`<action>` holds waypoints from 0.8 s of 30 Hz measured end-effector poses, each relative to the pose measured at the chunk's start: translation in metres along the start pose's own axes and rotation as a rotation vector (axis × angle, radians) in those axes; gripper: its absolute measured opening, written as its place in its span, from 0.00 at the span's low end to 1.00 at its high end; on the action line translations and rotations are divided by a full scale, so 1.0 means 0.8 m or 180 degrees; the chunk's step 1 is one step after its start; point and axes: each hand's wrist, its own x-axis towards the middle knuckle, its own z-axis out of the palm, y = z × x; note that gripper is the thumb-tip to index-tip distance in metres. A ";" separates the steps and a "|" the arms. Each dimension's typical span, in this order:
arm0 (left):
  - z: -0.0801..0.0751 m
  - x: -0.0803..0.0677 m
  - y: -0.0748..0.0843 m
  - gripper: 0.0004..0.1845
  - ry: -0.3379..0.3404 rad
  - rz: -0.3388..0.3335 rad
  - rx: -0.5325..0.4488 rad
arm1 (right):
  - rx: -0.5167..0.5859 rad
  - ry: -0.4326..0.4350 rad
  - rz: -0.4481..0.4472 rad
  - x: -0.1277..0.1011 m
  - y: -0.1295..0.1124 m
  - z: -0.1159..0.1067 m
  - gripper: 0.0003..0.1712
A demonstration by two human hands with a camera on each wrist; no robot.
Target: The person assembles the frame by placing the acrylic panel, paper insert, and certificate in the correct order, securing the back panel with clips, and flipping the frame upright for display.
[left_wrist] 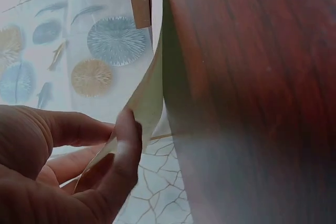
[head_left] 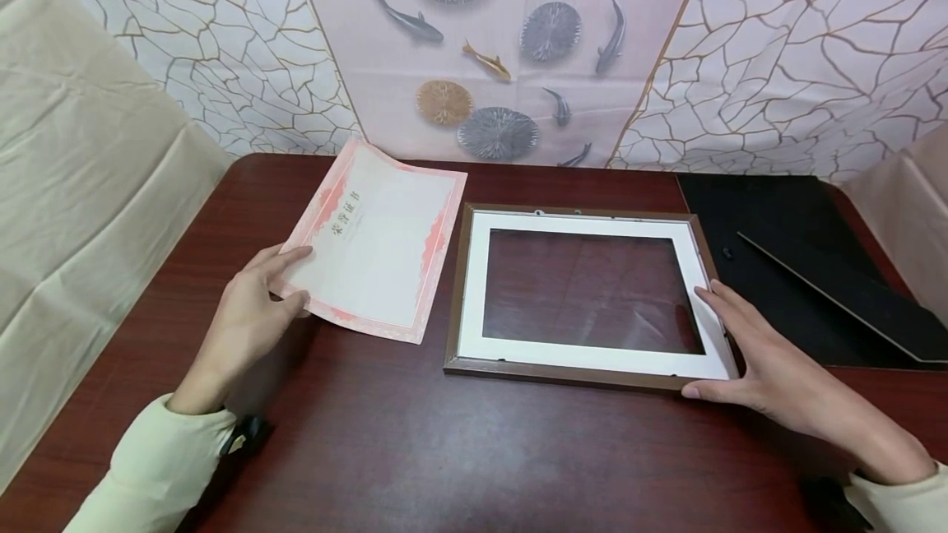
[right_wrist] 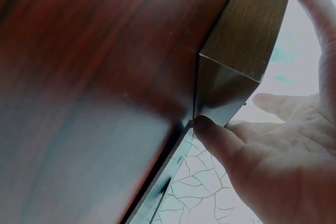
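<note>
I see my left hand [head_left: 248, 311] pinching the near corner of a white paper certificate with a pink border [head_left: 378, 241], thumb on top and fingers under, so that corner is lifted a bit off the dark red wooden table [head_left: 415, 442]. My right hand [head_left: 770, 368] lies spread on the right end of the brown wooden picture frame with a white mat [head_left: 585, 294], thumb pressed on its near corner. The frame lies flat, just beside the paper, and I can see the table through its middle. 1 black backing board [head_left: 807, 261] rests to the right, well apart. I think the frame is opened and ready; the paper is not in yet, and the back is off.
</note>
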 end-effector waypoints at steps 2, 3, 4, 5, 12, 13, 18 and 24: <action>-0.001 -0.003 0.000 0.32 0.0017 0.0030 -0.0094 | -0.0007 -0.0003 0.0001 0.000 0.000 0.000 0.71; -0.002 -0.004 0.000 0.33 0.0035 0.0042 -0.0131 | -0.0008 -0.0004 -0.0001 0.000 0.000 0.000 0.71; -0.002 -0.005 0.000 0.33 0.0059 0.0055 -0.0152 | -0.0007 0.0004 -0.0013 0.000 0.000 0.000 0.71; -0.003 -0.006 0.001 0.33 0.0102 0.0078 -0.0135 | -0.0014 0.0011 -0.0024 0.000 0.000 0.000 0.70; -0.008 -0.011 0.004 0.33 0.0357 0.0223 -0.0147 | -0.0072 -0.0004 -0.0001 0.000 -0.001 -0.002 0.70; -0.009 -0.012 0.005 0.33 0.0382 0.0242 -0.0173 | -0.0081 -0.0017 0.0014 0.001 -0.001 -0.002 0.70; -0.009 -0.012 0.011 0.34 0.0580 0.0436 -0.0201 | -0.0100 -0.0063 0.0064 0.001 -0.003 -0.003 0.70; -0.010 -0.010 0.019 0.35 0.0879 0.0754 -0.0097 | -0.0065 -0.0091 0.0089 0.001 -0.004 -0.003 0.70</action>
